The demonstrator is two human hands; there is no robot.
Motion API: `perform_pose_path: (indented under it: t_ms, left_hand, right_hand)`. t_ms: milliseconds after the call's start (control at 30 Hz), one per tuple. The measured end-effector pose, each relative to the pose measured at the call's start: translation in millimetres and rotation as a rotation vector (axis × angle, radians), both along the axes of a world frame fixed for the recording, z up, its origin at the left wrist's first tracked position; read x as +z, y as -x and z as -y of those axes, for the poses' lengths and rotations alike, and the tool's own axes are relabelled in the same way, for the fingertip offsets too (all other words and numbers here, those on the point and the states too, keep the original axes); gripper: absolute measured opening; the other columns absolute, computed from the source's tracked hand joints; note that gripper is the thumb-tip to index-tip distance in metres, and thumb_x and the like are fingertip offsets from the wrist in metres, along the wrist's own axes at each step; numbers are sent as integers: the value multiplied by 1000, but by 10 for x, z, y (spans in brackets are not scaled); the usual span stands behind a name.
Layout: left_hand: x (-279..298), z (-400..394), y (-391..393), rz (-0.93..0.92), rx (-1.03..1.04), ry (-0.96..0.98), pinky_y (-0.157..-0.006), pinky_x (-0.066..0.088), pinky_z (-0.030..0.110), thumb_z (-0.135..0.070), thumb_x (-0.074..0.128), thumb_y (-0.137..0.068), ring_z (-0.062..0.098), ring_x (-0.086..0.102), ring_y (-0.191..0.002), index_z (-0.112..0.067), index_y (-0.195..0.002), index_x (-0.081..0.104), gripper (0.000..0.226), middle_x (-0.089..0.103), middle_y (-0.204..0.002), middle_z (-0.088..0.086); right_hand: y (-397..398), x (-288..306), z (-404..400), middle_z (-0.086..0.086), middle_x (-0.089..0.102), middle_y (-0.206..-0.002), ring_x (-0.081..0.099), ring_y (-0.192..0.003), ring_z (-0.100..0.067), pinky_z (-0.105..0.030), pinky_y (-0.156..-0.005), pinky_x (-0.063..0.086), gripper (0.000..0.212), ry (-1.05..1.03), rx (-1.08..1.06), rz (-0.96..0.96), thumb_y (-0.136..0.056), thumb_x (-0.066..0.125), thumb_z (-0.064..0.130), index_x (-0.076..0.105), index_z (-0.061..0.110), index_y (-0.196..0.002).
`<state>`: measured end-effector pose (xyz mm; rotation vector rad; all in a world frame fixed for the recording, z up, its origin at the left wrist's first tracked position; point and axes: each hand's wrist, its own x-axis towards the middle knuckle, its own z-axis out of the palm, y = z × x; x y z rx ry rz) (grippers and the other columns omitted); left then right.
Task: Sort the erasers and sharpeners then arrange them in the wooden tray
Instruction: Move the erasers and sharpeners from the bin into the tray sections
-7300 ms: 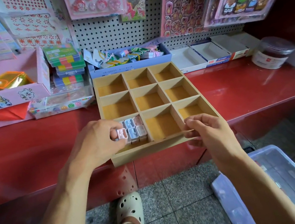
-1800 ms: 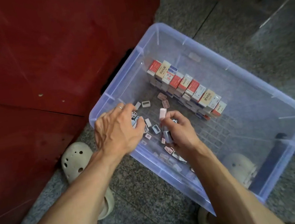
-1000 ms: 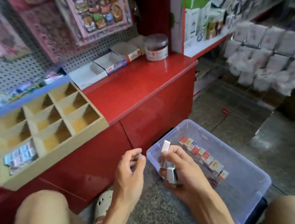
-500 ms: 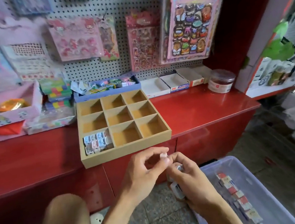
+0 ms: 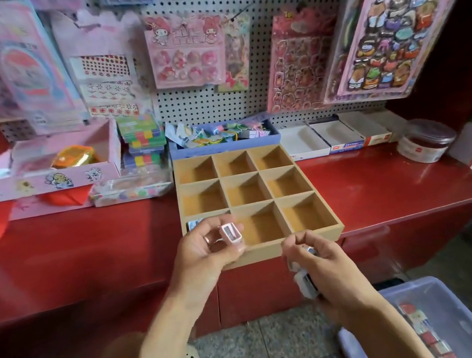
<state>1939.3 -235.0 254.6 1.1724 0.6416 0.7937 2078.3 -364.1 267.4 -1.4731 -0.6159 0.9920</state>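
left hand (image 5: 209, 253): grip pinched on one pink sharpener (image 5: 231, 233), blade side up, right over the tray's near-left cell. Probably lined up to drop in beside the ones already there.
right hand (image 5: 320, 261): fingers curled round a small batch of sharpeners (image 5: 306, 284), held back below the tray edge. Looks like a feed stock for the left hand.
tray (image 5: 313, 236): on the red worktop (image 5: 385, 185), nine cells. Near-left cell holds sharpeners, mostly hidden by the hand; the other eight are bare.
bin (image 5: 459, 325): on the floor at right, row of boxed erasers (image 5: 421, 326) inside, not yet sorted.
writing: box labels too blurred to read; no brand legible.
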Motion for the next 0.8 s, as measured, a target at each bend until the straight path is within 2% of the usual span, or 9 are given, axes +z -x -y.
perform_pose_path:
  t_ms: [67,167,300,333,400,500,600,667,800]
  left_hand:
    - [-33,-157,3,-75,46,-105,-64,54,21,18,67,-78,20,68,-80,-11,-102,67,39,74,-96,11]
    - [-96,-395,21,-217,110,-301,-73,58,33,9,73,-77,12,67,-80,-25,-98,69,40,74,-89,-4]
    - [-104,-608,41,-353,132,-457,-65,55,25,3,74,-77,16,70,-80,-37,-95,68,44,69,-100,-10]
    - [-102,-657,46,-379,140,-502,-68,53,24,2,75,-77,15,69,-82,-38,-96,68,44,67,-102,-12]
    - [-99,-759,73,-440,144,-589,-77,49,24,2,77,-74,11,64,-86,-32,-105,70,47,61,-101,-14]
    - [-98,-862,176,-565,102,-634,-69,42,11,1,77,-76,1,54,-72,-24,-123,65,55,53,-100,-10]
    - [-108,-865,271,-697,19,-666,-65,42,16,-7,80,-74,3,53,-64,-24,-134,58,66,57,-96,-13]
    - [-116,-845,301,-770,-5,-686,-66,47,22,-9,83,-70,3,55,-64,-26,-124,59,62,60,-91,-13]
    - [-99,-805,275,-921,-21,-831,-66,39,23,-16,84,-71,8,52,-70,-21,-107,72,39,54,-83,-14]
  right_hand:
    - [-22,5,-77,-9,43,-73,37,-53,-15,-27,-46,24,23,13,0,-25,-99,58,17,58,18,-75]
    - [-75,10,-191,-4,49,-73,40,-54,-13,-25,-45,28,24,28,-23,-31,-98,59,16,57,17,-75]
    - [-143,-11,-344,-2,48,-73,41,-56,-14,-23,-45,28,23,37,-42,-35,-99,57,13,57,17,-76]
    - [-149,-20,-376,-2,47,-72,41,-56,-14,-23,-45,29,23,36,-50,-49,-99,57,13,56,17,-77]
    - [-154,-39,-435,-1,46,-71,42,-56,-15,-23,-45,30,24,32,-62,-73,-99,59,16,57,19,-75]
    - [-136,-68,-497,0,47,-68,43,-56,-15,-25,-47,30,23,45,-64,-77,-99,59,18,58,20,-75]
    - [-101,-98,-527,0,50,-70,44,-57,-15,-24,-46,30,21,58,-61,-94,-99,58,16,58,19,-77]
    - [-73,-104,-548,0,52,-70,44,-58,-15,-23,-45,29,21,61,-64,-105,-99,57,15,58,18,-78]
    - [-43,-84,-604,0,54,-70,45,-57,-14,-22,-44,28,18,48,-107,-146,-98,58,13,56,17,-80]
